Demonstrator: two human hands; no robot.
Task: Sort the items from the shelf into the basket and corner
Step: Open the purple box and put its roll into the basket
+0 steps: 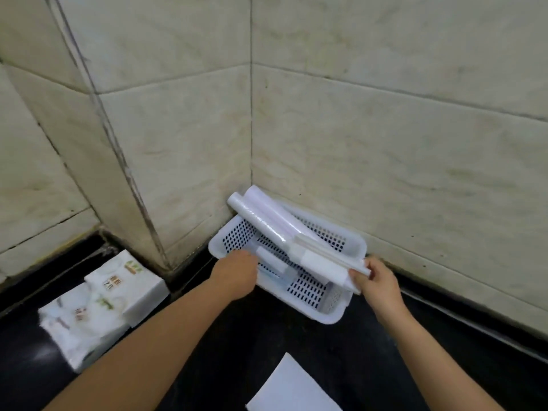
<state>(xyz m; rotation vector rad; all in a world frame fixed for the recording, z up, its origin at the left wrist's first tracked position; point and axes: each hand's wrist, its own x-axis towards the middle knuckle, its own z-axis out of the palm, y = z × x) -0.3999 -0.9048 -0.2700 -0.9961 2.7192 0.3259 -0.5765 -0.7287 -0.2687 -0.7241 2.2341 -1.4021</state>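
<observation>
A white perforated plastic basket (332,307) sits on the dark floor in the tiled corner. Two long white rolls (267,215) lie slanted across it, their far ends against the wall. A small white box (271,258) lies inside. My right hand (375,278) pinches the near end of a bundle of thin white sticks (332,256) resting over the basket's right rim. My left hand (234,275) reaches over the basket's left rim, fingers curled down inside; whether it holds anything is hidden.
Several white tissue packs (98,307) with green print are stacked on the floor at the left, by a jutting wall edge. A white sheet (292,387) lies on the floor near the bottom. Tiled walls close the back and right.
</observation>
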